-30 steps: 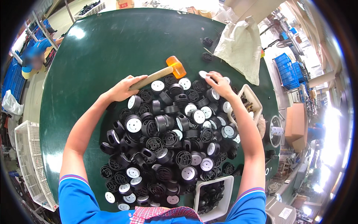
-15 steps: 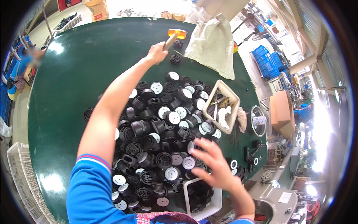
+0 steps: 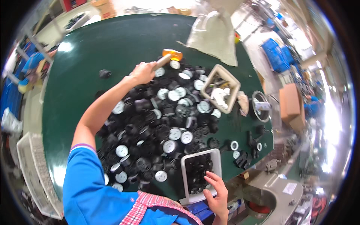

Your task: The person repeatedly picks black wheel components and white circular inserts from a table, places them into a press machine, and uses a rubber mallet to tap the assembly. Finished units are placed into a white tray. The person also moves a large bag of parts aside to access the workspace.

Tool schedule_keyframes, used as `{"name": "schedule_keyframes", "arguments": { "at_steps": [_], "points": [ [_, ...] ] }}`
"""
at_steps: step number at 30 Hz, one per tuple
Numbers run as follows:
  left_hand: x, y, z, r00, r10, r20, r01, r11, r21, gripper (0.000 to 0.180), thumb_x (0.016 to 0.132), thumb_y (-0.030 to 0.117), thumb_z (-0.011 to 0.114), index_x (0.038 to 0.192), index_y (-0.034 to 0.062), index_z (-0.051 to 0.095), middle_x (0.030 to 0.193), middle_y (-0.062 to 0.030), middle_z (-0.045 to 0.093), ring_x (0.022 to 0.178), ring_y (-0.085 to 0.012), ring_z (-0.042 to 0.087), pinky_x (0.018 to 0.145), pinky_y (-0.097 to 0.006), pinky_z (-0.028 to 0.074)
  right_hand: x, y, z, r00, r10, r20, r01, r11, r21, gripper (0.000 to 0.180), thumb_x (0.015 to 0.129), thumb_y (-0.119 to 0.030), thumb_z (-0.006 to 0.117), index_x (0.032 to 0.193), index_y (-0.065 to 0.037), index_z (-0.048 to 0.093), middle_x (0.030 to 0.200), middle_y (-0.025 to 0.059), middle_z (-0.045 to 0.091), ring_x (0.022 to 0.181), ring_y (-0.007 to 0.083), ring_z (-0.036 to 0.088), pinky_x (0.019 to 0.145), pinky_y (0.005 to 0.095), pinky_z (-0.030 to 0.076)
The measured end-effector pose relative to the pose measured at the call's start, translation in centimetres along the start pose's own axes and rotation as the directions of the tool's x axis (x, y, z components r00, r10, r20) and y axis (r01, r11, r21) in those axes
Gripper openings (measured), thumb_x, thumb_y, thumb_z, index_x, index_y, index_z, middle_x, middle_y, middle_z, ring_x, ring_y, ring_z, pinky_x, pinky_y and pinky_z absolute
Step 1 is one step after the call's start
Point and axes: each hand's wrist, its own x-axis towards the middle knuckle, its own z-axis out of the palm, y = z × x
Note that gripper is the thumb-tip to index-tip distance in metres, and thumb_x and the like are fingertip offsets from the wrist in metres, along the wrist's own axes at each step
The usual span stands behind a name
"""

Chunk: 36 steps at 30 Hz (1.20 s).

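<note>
My left hand (image 3: 143,72) grips the wooden handle of a mallet with an orange head (image 3: 171,54), held over the far side of a big heap of black and white round plastic parts (image 3: 157,123) on the green table (image 3: 93,48). My right hand (image 3: 217,191) rests on the near edge of a white rectangular tray (image 3: 187,165) filled with black parts, fingers apart, holding nothing I can make out.
A beige square basket (image 3: 220,88) with white bits stands right of the heap. A pale plastic bag (image 3: 213,33) lies at the far side. A white crate (image 3: 33,176) sits at the left, a grey machine (image 3: 277,191) at the lower right, cardboard boxes (image 3: 292,105) on the right.
My left hand has drawn the mallet back from the far edge toward the heap. My right hand has dropped from the heap to the white tray's near edge.
</note>
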Motion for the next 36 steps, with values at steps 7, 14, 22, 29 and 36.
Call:
{"name": "schedule_keyframes", "arguments": {
  "at_steps": [7,14,22,29,36],
  "points": [
    [-11.1,-9.7,-4.5,0.841,0.022,-0.541,-0.036,0.999,-0.017,0.048,0.085,0.019,0.067,0.130,0.0047,0.058,0.119,-0.0245,0.064,0.110,-0.0389,0.062,0.094,-0.044,0.050,-4.8,-1.7,0.5,0.999,-0.021,-0.027,0.019,0.998,-0.059,0.043,0.079,-0.007,0.069,0.121,-0.002,0.064,0.131,0.0171,0.060,0.119,0.0340,0.058,0.101,0.0408,0.044],
    [-22.0,-21.3,-8.1,0.885,-0.267,-0.381,0.358,0.914,0.190,0.056,0.085,0.020,0.069,0.138,0.0088,0.053,0.113,-0.0226,0.067,0.102,-0.0392,0.065,0.089,-0.046,0.053,-11.0,-1.3,1.6,0.994,0.041,-0.103,-0.041,0.999,0.000,0.038,0.088,-0.016,0.062,0.122,0.002,0.061,0.130,0.0173,0.060,0.122,0.0298,0.055,0.106,0.0382,0.039],
    [-31.2,-13.9,-4.9,0.935,-0.031,-0.354,0.067,0.994,0.088,0.053,0.087,0.011,0.066,0.138,0.0059,0.053,0.125,-0.0224,0.062,0.113,-0.0393,0.061,0.096,-0.041,0.049,-12.7,-1.1,4.5,0.996,-0.052,-0.071,0.054,0.998,0.034,0.040,0.084,-0.008,0.065,0.123,0.000,0.062,0.129,0.0154,0.061,0.121,0.0314,0.058,0.104,0.0393,0.042],
    [-41.6,-9.1,-1.0,0.781,-0.192,-0.594,0.240,0.971,0.001,0.048,0.093,0.014,0.060,0.136,-0.0063,0.048,0.123,-0.0277,0.060,0.112,-0.0437,0.059,0.093,-0.045,0.049,-18.2,1.9,5.7,0.985,0.029,-0.169,0.004,0.982,0.189,0.035,0.088,-0.008,0.064,0.122,0.000,0.062,0.126,0.0150,0.063,0.117,0.0270,0.060,0.102,0.0369,0.044],
    [-46.3,-10.8,0.4,0.889,-0.347,-0.297,0.360,0.933,-0.014,0.066,0.092,0.016,0.059,0.148,-0.0011,0.029,0.131,-0.0290,0.054,0.118,-0.0431,0.056,0.098,-0.046,0.046,-18.3,6.7,10.0,0.969,0.000,-0.249,-0.005,1.000,-0.019,0.047,0.083,-0.007,0.070,0.128,-0.004,0.060,0.127,0.0118,0.059,0.109,0.0257,0.061,0.091,0.0355,0.049]
  ]
}}
